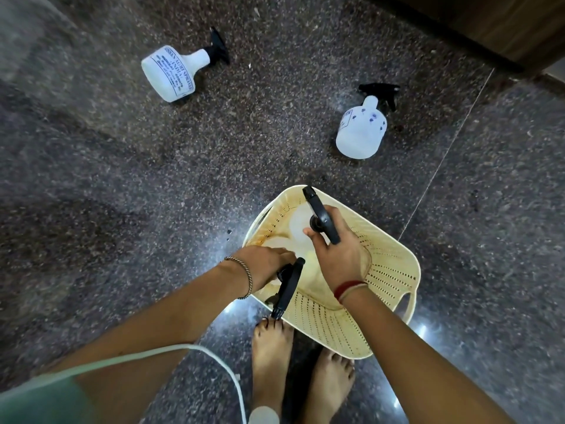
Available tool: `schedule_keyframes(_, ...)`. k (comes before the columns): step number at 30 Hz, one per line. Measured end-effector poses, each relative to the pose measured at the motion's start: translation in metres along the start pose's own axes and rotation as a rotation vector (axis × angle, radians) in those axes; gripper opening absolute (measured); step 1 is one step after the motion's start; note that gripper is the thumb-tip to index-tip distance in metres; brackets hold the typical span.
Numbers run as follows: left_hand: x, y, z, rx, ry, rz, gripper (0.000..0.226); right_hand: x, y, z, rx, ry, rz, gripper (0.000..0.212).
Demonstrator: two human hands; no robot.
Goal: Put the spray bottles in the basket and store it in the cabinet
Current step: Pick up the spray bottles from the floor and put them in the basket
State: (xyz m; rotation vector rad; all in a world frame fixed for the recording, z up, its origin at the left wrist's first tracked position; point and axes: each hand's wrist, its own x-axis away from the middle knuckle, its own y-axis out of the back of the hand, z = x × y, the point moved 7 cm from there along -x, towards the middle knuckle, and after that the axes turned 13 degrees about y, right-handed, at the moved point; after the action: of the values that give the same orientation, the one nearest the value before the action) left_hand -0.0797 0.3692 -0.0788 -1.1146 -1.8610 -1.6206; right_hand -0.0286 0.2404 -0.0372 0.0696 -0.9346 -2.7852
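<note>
A cream perforated plastic basket (388, 270) stands on the floor in front of my feet. My left hand (266, 267) grips the neck of a white spray bottle with a black trigger head (289, 286) at the basket's left rim. My right hand (339, 249) holds a second white spray bottle by its black head (321, 215) inside the basket. Both bottle bodies are mostly hidden under my hands. Two more white spray bottles lie on their sides on the floor: one at the far left (172, 73), one at the far right (363, 127).
The floor is dark speckled granite (153, 185) with a thin seam running diagonally at the right. A brown wooden cabinet base (489, 22) fills the top right corner. My bare feet (272, 350) stand just below the basket. A white cable (226, 368) hangs at the lower left.
</note>
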Motion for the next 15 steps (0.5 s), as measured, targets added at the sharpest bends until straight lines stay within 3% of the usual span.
schedule_keyframes(7, 0.006, -0.001, 0.000, -0.031, 0.020, -0.069, 0.057, 0.000, -0.008, -0.012, -0.100, -0.061, -0.031, 0.028)
schedule_keyframes(15, -0.001, 0.000, -0.004, -0.001, -0.075, 0.000, 0.051, 0.002, -0.001, -0.025, -0.162, -0.033, 0.012, 0.040)
